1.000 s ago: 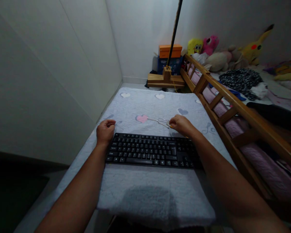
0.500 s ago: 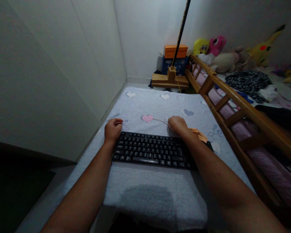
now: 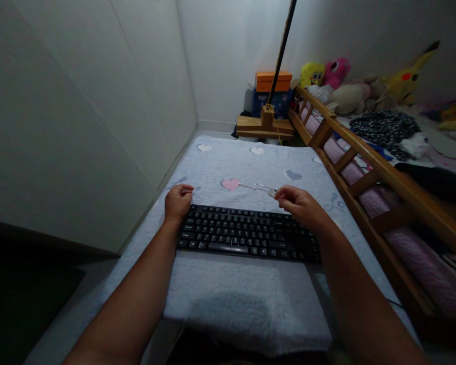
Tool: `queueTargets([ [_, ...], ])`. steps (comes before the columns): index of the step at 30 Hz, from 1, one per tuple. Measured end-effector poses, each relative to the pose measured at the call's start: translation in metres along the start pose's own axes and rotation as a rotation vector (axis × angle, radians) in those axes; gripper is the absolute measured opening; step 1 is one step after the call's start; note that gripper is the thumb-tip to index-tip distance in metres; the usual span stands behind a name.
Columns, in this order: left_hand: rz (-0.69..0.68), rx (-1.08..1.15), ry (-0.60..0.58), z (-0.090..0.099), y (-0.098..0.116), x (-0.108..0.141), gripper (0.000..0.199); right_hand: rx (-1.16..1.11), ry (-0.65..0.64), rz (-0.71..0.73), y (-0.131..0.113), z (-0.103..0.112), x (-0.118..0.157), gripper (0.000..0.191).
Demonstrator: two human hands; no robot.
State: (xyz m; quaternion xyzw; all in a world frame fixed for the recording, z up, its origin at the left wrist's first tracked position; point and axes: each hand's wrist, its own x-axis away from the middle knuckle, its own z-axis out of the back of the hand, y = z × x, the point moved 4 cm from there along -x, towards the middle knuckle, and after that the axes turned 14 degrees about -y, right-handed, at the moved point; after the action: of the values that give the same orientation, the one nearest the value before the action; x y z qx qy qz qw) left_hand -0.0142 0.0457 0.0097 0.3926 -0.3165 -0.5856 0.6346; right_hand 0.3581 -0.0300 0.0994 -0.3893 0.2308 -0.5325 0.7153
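Observation:
My left hand [image 3: 178,204] rests at the keyboard's upper left corner, fingers curled around something thin and pale that I cannot make out. The black keyboard [image 3: 231,230] lies flat on the covered surface; my right forearm hides its right end. My right hand [image 3: 297,204] is above the keyboard's upper right part, its fingers loosely bent, thumb and index slightly apart. Just left of those fingertips lies a small wire tool [image 3: 264,188] with a pale end, close to or touching them. A thin white stick [image 3: 247,185] lies beside it, near a printed pink heart.
A pale blue cover [image 3: 228,284] with printed hearts spreads over the surface. Along the right runs a wooden bed rail [image 3: 383,175], with plush toys behind it. At the far end stand a wooden stand [image 3: 266,124] with a black pole and stacked boxes [image 3: 273,81]. A white wall is at left.
My right hand has drawn back to the right, uncovering more of the wire tool. The orange cloth beside its wrist is now out of sight. My left hand has stayed in place.

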Motion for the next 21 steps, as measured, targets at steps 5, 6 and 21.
queueTargets([
  [5,0.015,-0.028,-0.006,-0.001,-0.004,-0.001,0.029,-0.389,0.105,0.038,0.004,-0.001,0.038,0.022],
  [6,0.018,-0.034,-0.005,-0.001,-0.004,-0.001,0.029,-0.428,0.147,0.065,0.007,-0.001,0.041,0.024],
  [21,0.017,-0.082,0.013,0.001,-0.006,-0.001,0.028,-0.415,0.454,0.0,0.029,0.015,0.053,0.031],
])
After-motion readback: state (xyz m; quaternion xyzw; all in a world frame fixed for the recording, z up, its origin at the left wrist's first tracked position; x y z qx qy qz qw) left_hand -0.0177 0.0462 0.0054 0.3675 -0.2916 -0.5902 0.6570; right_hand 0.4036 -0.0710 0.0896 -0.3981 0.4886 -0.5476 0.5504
